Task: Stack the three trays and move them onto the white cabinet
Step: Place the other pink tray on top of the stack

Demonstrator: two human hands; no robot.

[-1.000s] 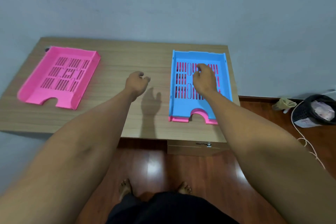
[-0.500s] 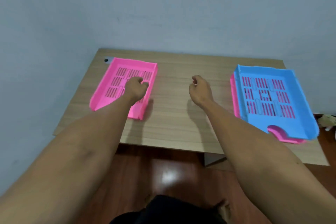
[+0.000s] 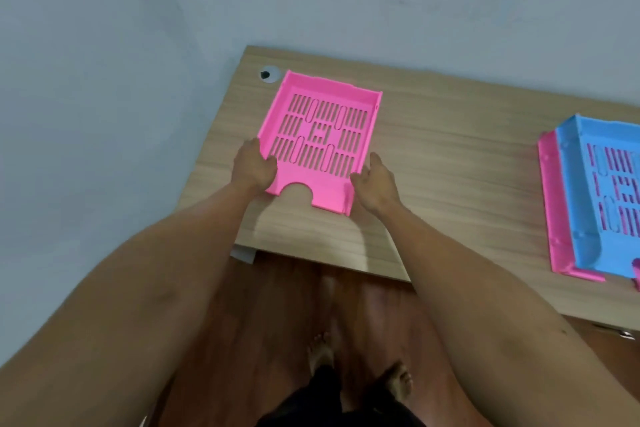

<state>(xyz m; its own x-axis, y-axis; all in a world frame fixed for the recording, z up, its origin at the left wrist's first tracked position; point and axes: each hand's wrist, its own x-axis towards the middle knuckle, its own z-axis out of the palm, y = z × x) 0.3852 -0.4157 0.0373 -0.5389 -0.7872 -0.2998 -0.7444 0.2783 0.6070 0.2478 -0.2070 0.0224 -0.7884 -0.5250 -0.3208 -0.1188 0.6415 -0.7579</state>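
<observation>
A pink slotted tray (image 3: 320,135) lies on the left part of the wooden desk (image 3: 450,156). My left hand (image 3: 252,166) grips its left wall near the front corner, thumb inside the tray. My right hand (image 3: 375,180) presses against its right wall near the front. At the right edge of the view a blue tray (image 3: 609,198) sits nested on a second pink tray (image 3: 554,218), both partly cut off by the frame. The white cabinet is out of view.
A round cable hole (image 3: 266,74) sits in the desk's back left corner, just behind the pink tray. A grey wall runs behind and to the left of the desk. Below the desk edge is wooden floor with my bare feet (image 3: 360,367).
My view has swung left. Both hands left the blue stack and the desk middle and closed on the two sides of the lone pink tray.
</observation>
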